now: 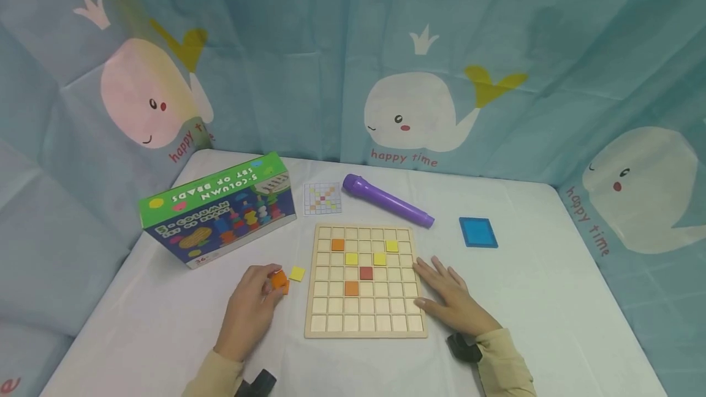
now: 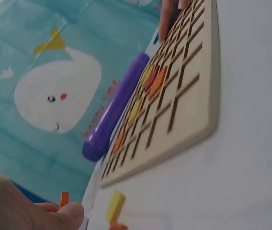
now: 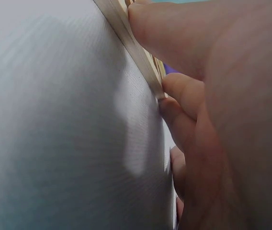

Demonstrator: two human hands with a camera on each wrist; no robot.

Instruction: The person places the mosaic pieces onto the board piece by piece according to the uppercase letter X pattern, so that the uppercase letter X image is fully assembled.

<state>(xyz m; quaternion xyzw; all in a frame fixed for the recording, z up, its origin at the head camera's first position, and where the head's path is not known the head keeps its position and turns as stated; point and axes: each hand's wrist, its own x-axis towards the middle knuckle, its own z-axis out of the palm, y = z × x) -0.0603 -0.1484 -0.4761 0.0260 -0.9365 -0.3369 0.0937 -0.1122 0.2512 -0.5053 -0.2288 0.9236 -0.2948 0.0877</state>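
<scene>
My left hand (image 1: 249,306) pinches an orange square tile (image 1: 278,279) between thumb and fingers, left of the wooden grid board (image 1: 366,323). The same tile (image 2: 64,198) shows edge-on in the left wrist view. Another orange tile (image 2: 119,226) lies close by on the table, beside a loose yellow tile (image 1: 297,274). Set in the board's squares are a red tile (image 1: 366,273) and several yellow and orange ones. My right hand (image 1: 453,300) rests at the board's right edge, fingers extended, with thumb and fingertips touching its rim (image 3: 145,72).
Behind the board lie a small pattern card (image 1: 322,199) and a purple microphone-shaped stick (image 1: 388,201). A green and blue bead-set box (image 1: 220,210) stands at the back left. A blue square tray (image 1: 478,232) lies right on the white table (image 1: 551,299); a whale-print curtain (image 1: 309,97) hangs behind.
</scene>
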